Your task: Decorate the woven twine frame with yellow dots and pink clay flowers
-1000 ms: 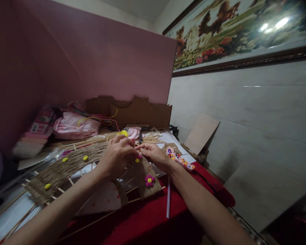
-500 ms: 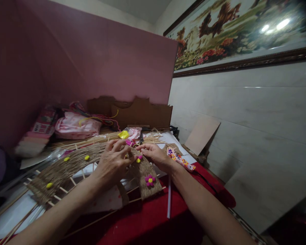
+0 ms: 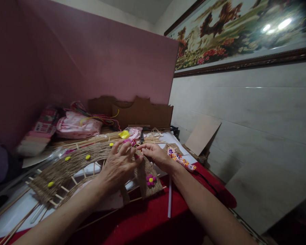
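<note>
A curved panel woven from brown twine over thin wooden sticks [image 3: 79,157] arches across the table. Several yellow dots [image 3: 88,157] sit along its left and upper parts, and a magenta flower with a yellow centre [image 3: 150,180] is on its right end. My left hand [image 3: 121,162] lies over the upper right of the arch, fingers bent and tips drawn together; what they press or hold is hidden. Beside it, my right hand [image 3: 156,155] has thumb and fingers pinched at the arch's outer edge, its fingertips nearly meeting the left ones. Any small piece between them cannot be made out.
A flower-patterned glue-gun-like tool [image 3: 181,160] lies right of my hand, near a clear stick [image 3: 169,199] on the red cloth [image 3: 142,221]. Behind are scissors [image 3: 142,137], a yellow packet [image 3: 124,134], bundled sticks, pink fabric [image 3: 79,125] and cardboard [image 3: 142,115].
My left hand has shifted slightly right, now covering the pink and yellow petals that showed before. Another yellow dot has come into view at the arch's top. My right hand has barely moved.
</note>
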`<state>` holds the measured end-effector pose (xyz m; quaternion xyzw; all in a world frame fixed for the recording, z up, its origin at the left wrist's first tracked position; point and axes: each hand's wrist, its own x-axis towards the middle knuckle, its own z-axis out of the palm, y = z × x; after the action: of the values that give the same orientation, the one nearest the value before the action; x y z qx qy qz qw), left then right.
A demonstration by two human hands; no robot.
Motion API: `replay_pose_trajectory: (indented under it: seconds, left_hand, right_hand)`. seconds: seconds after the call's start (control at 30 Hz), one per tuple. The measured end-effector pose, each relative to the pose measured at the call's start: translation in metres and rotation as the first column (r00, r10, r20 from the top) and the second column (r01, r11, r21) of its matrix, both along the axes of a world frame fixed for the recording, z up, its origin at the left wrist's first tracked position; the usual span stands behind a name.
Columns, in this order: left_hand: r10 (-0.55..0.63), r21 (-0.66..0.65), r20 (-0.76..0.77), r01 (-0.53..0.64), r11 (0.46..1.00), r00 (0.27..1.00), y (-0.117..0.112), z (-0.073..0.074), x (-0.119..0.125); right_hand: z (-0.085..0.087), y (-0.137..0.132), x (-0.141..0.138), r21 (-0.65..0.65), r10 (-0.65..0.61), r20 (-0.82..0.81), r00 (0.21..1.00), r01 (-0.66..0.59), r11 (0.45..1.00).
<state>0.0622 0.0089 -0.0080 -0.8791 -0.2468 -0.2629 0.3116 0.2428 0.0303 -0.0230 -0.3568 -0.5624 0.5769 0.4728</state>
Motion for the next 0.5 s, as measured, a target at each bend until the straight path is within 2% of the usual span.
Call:
replay_pose_trajectory:
  seconds: [0.27,0.5]
  left_hand:
    - [0.029,-0.043,0.107,-0.024,0.999,0.994,-0.0025,0.0038,-0.0006]
    - [0.078,-0.066,0.036,-0.075,0.995,0.996,-0.0009,-0.0030,0.0023]
  right_hand:
    - [0.0006,-0.0003,-0.0010,-0.013,0.007,-0.029,1.000,-0.007,1.000]
    - [-0.0012,0.0006,0.0000,0.014,-0.008,0.025,1.000,0.007,1.000]
